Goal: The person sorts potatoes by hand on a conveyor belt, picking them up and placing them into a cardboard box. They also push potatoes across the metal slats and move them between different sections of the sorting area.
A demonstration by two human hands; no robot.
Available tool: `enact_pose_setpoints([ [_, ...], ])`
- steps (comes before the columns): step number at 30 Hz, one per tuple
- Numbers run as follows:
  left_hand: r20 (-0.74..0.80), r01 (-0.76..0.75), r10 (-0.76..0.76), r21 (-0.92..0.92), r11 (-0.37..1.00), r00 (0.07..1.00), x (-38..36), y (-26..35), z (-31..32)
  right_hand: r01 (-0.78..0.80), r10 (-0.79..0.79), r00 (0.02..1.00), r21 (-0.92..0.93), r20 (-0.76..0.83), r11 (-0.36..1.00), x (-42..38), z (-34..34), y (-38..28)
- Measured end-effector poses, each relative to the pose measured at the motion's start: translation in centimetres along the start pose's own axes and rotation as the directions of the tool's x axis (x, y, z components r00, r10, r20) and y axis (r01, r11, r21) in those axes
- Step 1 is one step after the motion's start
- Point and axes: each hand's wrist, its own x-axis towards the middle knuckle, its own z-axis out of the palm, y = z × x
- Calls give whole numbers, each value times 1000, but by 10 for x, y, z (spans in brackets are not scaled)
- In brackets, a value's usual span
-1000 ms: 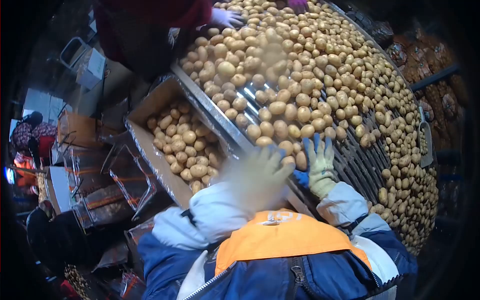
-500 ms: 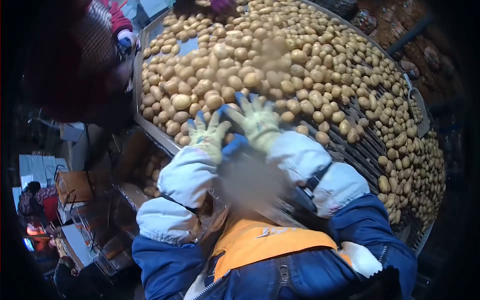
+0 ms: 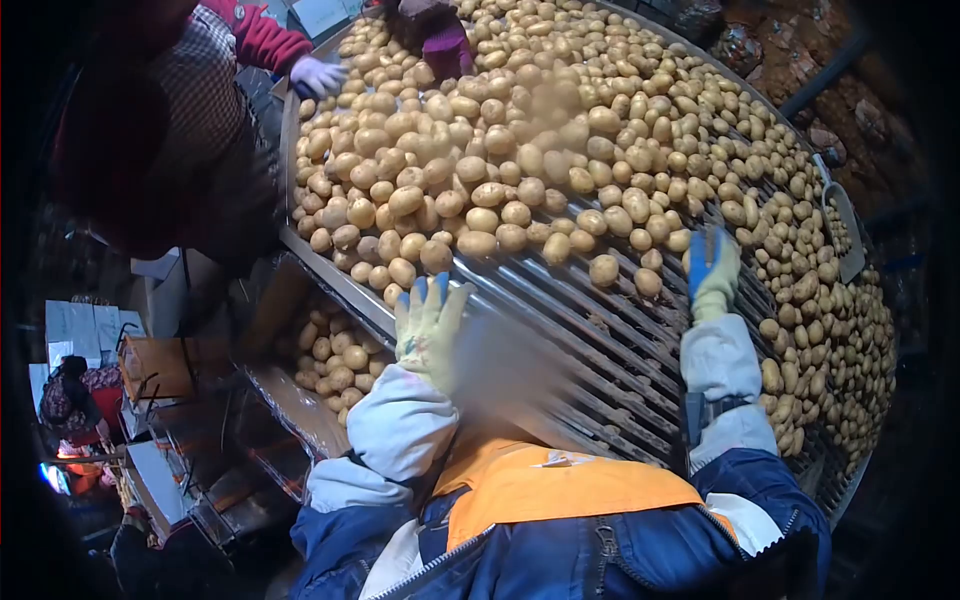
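Note:
Potatoes cover much of a slatted metal table. My left hand, in a pale yellow glove with blue fingertips, lies at the near left edge of the table with its fingers spread, just below the potatoes. Over the slats to the right, my right hand wears a matching glove and touches or nearly touches the potatoes around it. Its fingers point away and are partly hidden, so their grip is unclear. Bare slats show between my two hands.
A co-worker's pale gloved hand is at the far left corner, and a purple gloved hand is at the far edge. Potatoes fill a bin at lower left. A scoop lies at the right edge. People sit farther off at left.
My right hand has moved far right, away from my left, which shifted slightly down. Potatoes have moved away, baring slats. The co-worker's pale glove has reached onto the table; the purple glove has come nearer.

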Motion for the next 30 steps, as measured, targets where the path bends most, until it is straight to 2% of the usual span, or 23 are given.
enact_pose_setpoints([
  [1,9,8,-8,-1,1000,1000,-1,2,1,30,-39,999,-363,-19,931,-8,3,-23],
  [3,47,44,-44,18,999,998,2,5,3,119,-89,980,-167,176,979,-2,29,-62],
  [4,65,48,-50,23,999,997,4,6,2,142,-99,981,-272,168,952,-2,35,-103],
  [5,66,41,-42,20,999,997,6,6,2,180,-185,983,183,9,966,9,82,-94],
  [6,70,43,-43,7,999,997,7,6,1,58,-161,964,424,212,904,18,83,-130],
  [7,75,49,-49,-5,999,996,5,6,0,97,-171,945,261,278,960,10,73,-167],
  [8,68,44,-45,15,999,997,4,6,1,-53,-144,931,513,337,857,1,96,-180],
  [9,61,44,-45,14,999,997,4,5,2,158,-284,944,529,167,834,-16,101,-192],
  [10,61,46,-46,12,999,997,5,4,3,324,-378,913,290,153,900,-34,95,-205],
  [11,68,51,-51,9,999,996,3,3,4,272,-301,889,132,345,953,-50,70,-221],
  [13,81,59,-58,-11,998,995,3,4,2,242,-529,724,556,442,795,-44,49,-203],
  [15,82,78,-76,-24,997,994,7,4,0,86,-508,722,667,469,740,-16,81,-182],
  [16,82,69,-68,-12,998,994,6,6,-1,24,-343,744,490,573,871,5,3,-226],
  [17,80,58,-58,2,998,995,7,7,-2,78,-420,826,662,375,746,28,41,-207],
  [18,71,63,-61,-16,998,996,7,7,-2,-246,-186,712,488,678,837,57,20,-226],
  [19,74,70,-69,-8,998,995,8,8,-3,-335,-200,726,593,658,732,84,54,-217],
  [21,82,92,-91,-18,996,993,10,12,-8,-97,-388,680,601,621,793,100,104,-222],
  [22,105,102,-97,-44,994,990,14,14,-13,368,-467,716,289,518,884,85,115,-226],
  [23,103,109,-104,-40,993,989,16,14,-14,692,-581,685,-143,440,707,55,106,-251],
  [24,84,114,-109,-64,991,991,17,15,-14,636,-523,642,-8,560,771,41,92,-269],
  [25,73,119,-112,-92,989,991,14,17,-15,665,-640,607,139,471,733,21,108,-263],
  [29,44,125,-121,-88,988,992,13,19,-18,547,-757,486,524,437,653,-39,88,-247],
  [30,15,91,-90,-156,984,996,14,16,-21,703,-820,412,434,398,564,-50,72,-242],
])
